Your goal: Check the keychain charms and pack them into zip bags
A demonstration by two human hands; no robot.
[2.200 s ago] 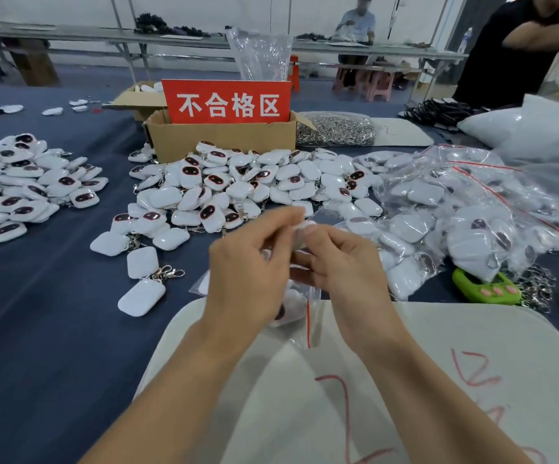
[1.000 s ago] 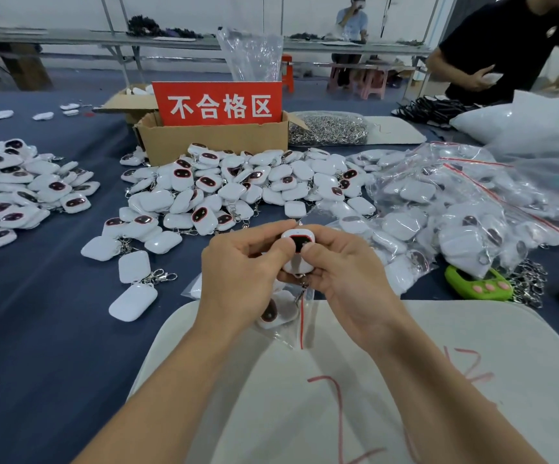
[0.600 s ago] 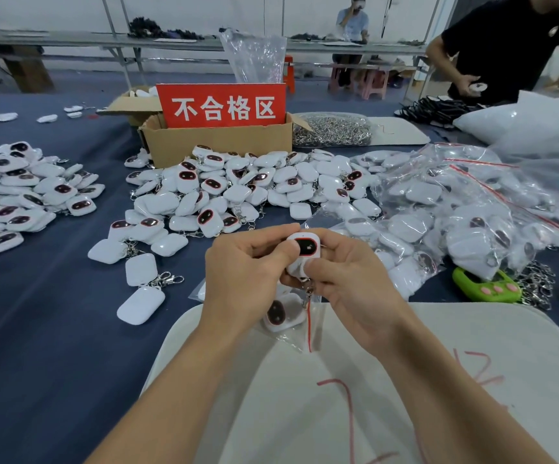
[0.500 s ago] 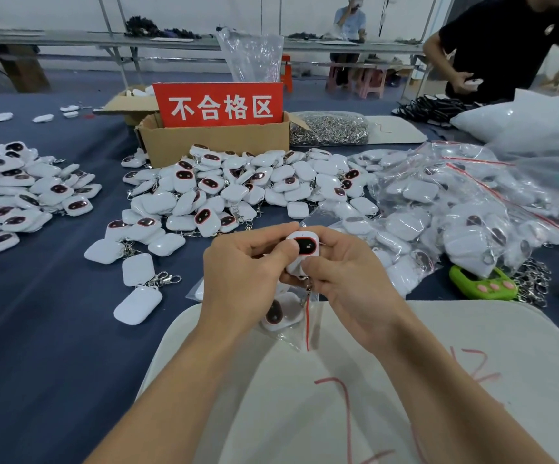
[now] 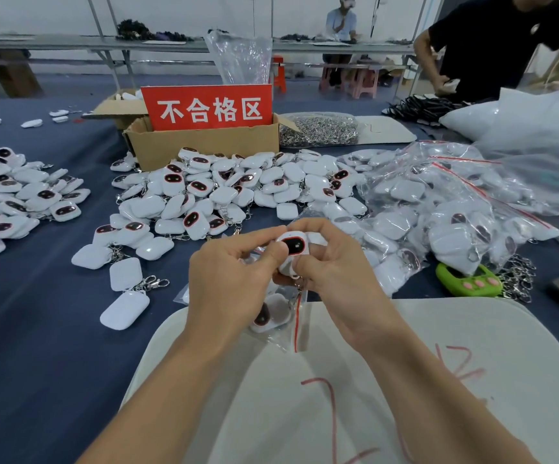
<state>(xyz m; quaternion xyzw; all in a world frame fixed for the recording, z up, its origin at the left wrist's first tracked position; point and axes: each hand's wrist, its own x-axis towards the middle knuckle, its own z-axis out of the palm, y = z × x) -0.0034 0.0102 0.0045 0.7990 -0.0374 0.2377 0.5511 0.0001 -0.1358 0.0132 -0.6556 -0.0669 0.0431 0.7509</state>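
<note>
Left hand (image 5: 234,279): we pinch the charm (image 5: 293,246) by its left edge.
Right hand (image 5: 335,272): our fingers curl round the same charm.
Place: just above the zip bag (image 5: 285,326), at the far edge of the white board (image 5: 405,363).

head-worn view, looking down, close over table (image 5: 37,329)

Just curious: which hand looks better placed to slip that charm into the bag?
Probably the right hand: its fingers curl round the charm; the left hand pinches its edge, above the zip bag.
</note>
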